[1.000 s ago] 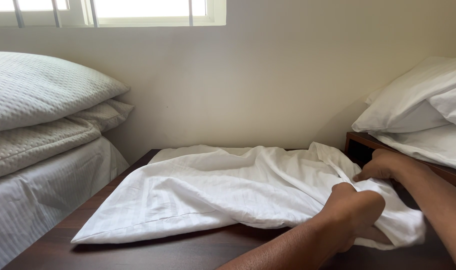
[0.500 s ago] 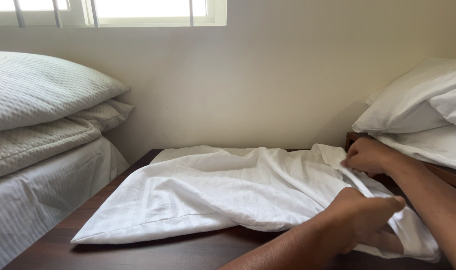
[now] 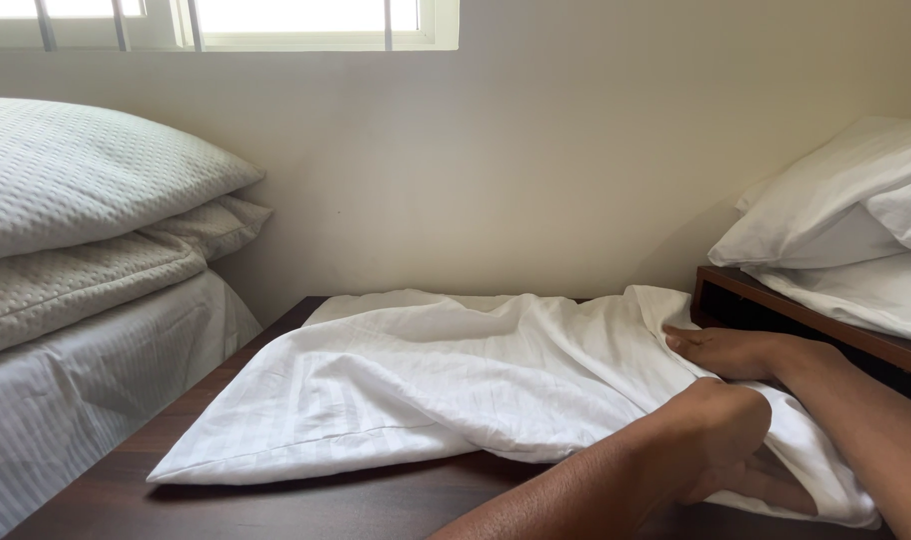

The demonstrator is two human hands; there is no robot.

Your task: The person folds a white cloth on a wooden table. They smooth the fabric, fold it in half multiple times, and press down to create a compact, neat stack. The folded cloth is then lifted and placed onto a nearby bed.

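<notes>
Our left hand (image 3: 721,440) has its grip closed on the near edge of the white pillowcase (image 3: 446,390), while our right hand (image 3: 736,350) rests flat on its far corner (fingers not gripping, as far as we can tell). The case lies rumpled across the dark surface (image 3: 276,500), so smoothing seems barely begun.

Dark wood table (image 3: 276,505) w/ white pillowcase (image 3: 426,390)

Both hands, left hand (image 3: 711,440) and right hand (image 3: 726,350), apparently grip the white pillowcase (image 3: 446,385) on the dark table (image 3: 306,505)
</notes>
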